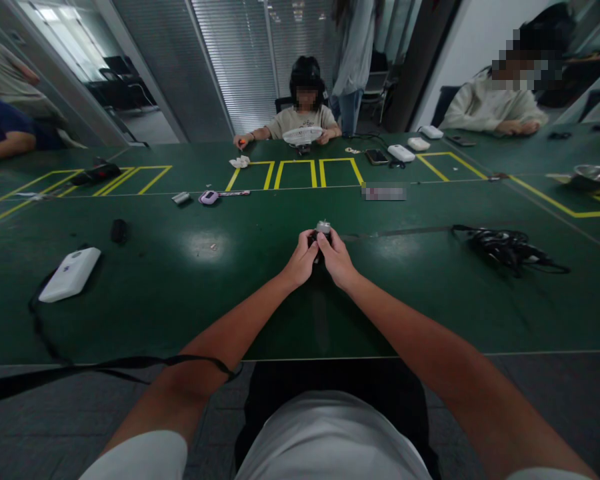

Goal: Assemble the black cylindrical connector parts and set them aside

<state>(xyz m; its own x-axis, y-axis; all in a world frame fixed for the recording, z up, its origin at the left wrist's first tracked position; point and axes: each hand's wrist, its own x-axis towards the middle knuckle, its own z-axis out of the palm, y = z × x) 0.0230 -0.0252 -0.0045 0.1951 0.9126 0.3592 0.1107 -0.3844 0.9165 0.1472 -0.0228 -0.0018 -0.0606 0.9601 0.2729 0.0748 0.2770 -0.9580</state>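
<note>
Straight ahead of me, over the green table, both my hands meet around a small object with a round silver top. Its lower part looks dark and is mostly covered by fingers, so its kind cannot be told. My left hand closes on it from the left, thumb against its near side. From the right, my right hand wraps it in the same way, thumb tip just below the silver top.
A white power bank with a black strap lies left, near a small black item. Bundled black cables lie right. Farther off are a purple gadget, yellow tape outlines and a phone. Other people sit around the table.
</note>
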